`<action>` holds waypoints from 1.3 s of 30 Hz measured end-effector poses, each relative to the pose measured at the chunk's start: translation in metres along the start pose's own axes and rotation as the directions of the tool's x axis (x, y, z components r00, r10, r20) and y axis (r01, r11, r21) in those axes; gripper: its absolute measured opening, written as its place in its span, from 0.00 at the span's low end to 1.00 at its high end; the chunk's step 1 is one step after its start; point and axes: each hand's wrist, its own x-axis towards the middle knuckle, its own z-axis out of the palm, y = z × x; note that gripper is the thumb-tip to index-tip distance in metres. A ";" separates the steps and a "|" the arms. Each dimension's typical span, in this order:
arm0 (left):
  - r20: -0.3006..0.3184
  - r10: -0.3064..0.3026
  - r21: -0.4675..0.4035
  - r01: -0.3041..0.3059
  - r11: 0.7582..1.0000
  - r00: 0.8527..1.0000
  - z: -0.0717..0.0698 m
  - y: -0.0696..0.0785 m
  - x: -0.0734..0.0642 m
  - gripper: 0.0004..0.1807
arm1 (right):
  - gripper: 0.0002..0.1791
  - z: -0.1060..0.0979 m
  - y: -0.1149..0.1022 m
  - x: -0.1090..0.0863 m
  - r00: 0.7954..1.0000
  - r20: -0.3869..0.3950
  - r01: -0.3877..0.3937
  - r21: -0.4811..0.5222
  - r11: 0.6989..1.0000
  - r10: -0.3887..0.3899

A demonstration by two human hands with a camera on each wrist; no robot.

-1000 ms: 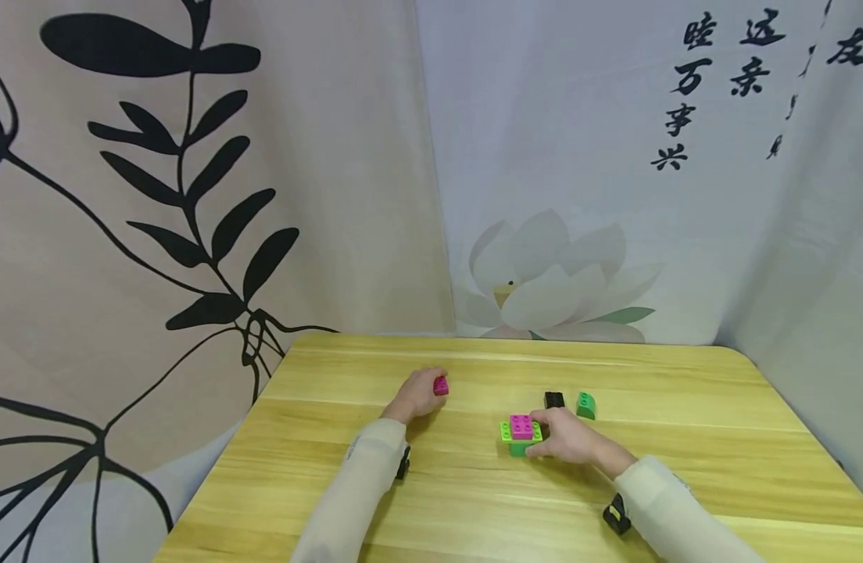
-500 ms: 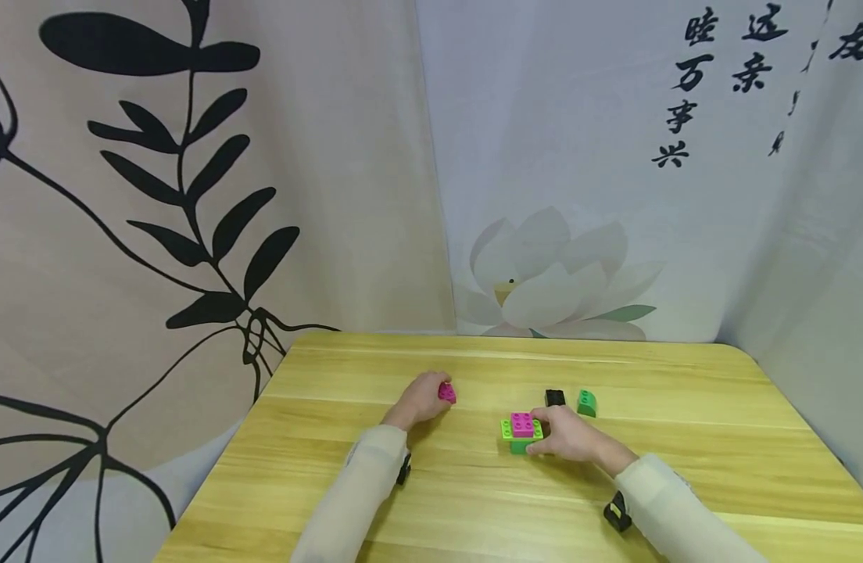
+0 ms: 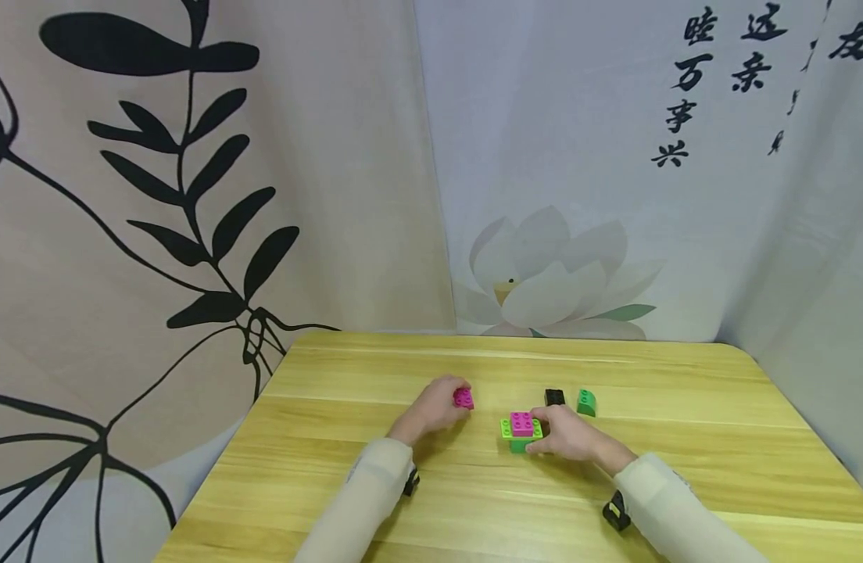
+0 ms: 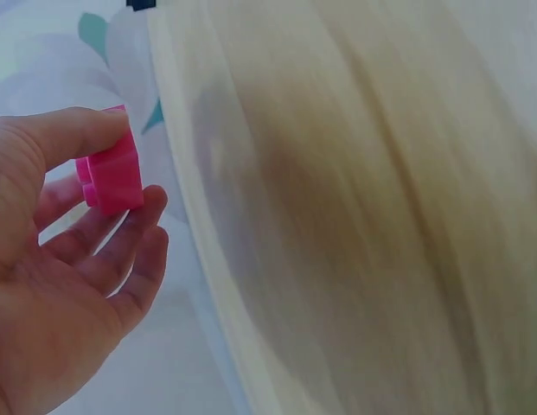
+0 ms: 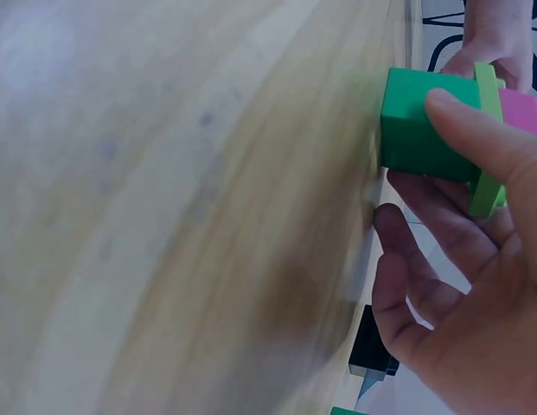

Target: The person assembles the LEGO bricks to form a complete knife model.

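My left hand (image 3: pixel 438 404) pinches a pink toy building brick (image 4: pixel 114 173) between thumb and fingers, raised over the table in the left wrist view. To its right stands a small stack: a green block (image 5: pixel 428 121) at the bottom, a flat lime-green plate (image 5: pixel 485 138) across it, and a pink brick (image 3: pixel 521 424) on top. My right hand (image 3: pixel 568 434) grips this stack from its right side, the thumb on the green block's face. In the right wrist view the left hand shows behind the stack.
Just behind the right hand lie a black brick (image 3: pixel 554 397) and a green brick (image 3: pixel 586 403) with a curved end. The wooden table (image 3: pixel 649 367) ends at a printed curtain (image 3: pixel 361 195) at the back.
My left hand has moved right and slightly toward me with the pink brick, coming closer to the stack. The right hand has kept its hold on the stack and hardly moved.
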 end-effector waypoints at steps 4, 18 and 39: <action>-0.016 0.021 -0.023 -0.021 1.000 1.000 0.003 0.005 -0.002 0.25 | 0.20 0.000 0.000 0.000 1.000 -0.003 0.005 -0.006 1.000 -0.005; -0.056 0.077 -0.142 -0.084 0.986 0.995 0.008 0.031 -0.009 0.20 | 0.16 -0.001 0.001 0.000 1.000 0.006 0.011 0.000 1.000 -0.011; -0.016 0.151 -0.148 -0.152 0.977 0.988 0.020 0.068 -0.008 0.18 | 0.11 -0.003 -0.002 -0.002 0.998 0.008 0.063 -0.021 0.998 -0.062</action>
